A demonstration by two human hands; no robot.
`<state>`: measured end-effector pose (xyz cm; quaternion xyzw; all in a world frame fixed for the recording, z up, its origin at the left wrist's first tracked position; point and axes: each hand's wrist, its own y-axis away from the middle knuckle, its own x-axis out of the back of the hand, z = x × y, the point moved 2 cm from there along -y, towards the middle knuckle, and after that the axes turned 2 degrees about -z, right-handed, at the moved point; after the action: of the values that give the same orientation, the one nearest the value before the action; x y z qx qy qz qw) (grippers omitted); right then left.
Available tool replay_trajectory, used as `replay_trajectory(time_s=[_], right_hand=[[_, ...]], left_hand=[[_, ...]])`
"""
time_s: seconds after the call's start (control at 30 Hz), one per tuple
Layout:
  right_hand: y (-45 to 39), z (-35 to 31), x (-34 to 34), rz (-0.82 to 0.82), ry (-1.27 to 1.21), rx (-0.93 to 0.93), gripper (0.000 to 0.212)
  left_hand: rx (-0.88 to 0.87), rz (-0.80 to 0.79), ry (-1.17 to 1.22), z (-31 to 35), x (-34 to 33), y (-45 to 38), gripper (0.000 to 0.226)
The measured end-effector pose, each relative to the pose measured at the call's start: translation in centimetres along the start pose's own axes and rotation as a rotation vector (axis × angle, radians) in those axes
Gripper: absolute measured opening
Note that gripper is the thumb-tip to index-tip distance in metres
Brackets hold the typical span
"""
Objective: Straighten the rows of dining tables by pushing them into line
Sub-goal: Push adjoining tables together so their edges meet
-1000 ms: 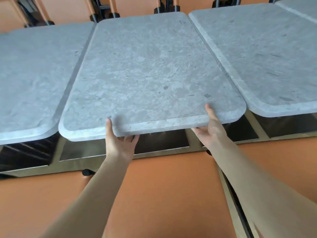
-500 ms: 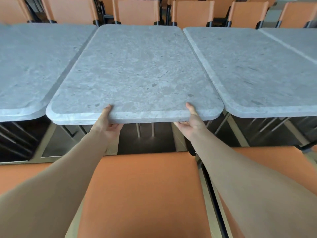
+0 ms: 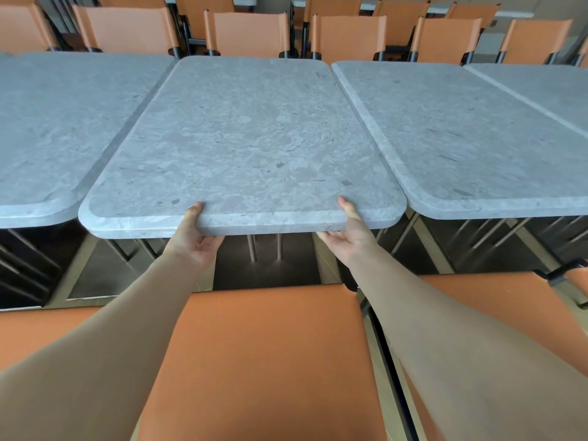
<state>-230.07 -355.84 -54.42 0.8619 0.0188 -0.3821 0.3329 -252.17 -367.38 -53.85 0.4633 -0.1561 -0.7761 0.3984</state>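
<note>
Grey stone middle table [image 3: 248, 141], and I have it by the near edge.
My left hand [image 3: 195, 237] and right hand [image 3: 348, 230] both grip that edge, thumbs on top; it sticks out nearer than its neighbours, and an uneven shove could skew it into the right table [image 3: 477, 138].

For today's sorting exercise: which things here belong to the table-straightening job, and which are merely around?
Job: middle table, gripped at its near edge by left hand and right hand; left table; right table.
Around: near chair; far chairs.
</note>
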Motion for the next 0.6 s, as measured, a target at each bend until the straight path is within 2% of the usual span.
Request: replay_trajectory(time_s=[0.27,0.4,0.43,0.5,0.57,0.6], right_hand=[[0.7,0.0,0.1,0.011,-0.004,0.004,0.032],[0.7,-0.1,-0.1,0.034,0.01,0.023,0.038],[0.7,-0.1,-0.1,0.043,0.031,0.036,0.038],[0.7,-0.1,0.4,0.089,0.125,0.078,0.033],[0.6,-0.4,1.7,0.232,0.224,0.16,0.028],[0.8,-0.8,2.5,0.335,0.255,0.237,0.034]], left_hand=[[-0.003,-0.015,0.02,0.0,0.1,0.3,0.04],[-0.026,0.039,-0.066,-0.2,0.0,1.0,0.027],[-0.004,0.042,-0.164,-0.2,0.2,1.3,0.028],[0.147,-0.025,-0.496,-0.5,0.4,1.8,0.053],[0.312,-0.154,-0.933,-0.5,0.5,2.6,0.07],[0.347,-0.243,-1.128,-0.6,0.0,3.2,0.065]])
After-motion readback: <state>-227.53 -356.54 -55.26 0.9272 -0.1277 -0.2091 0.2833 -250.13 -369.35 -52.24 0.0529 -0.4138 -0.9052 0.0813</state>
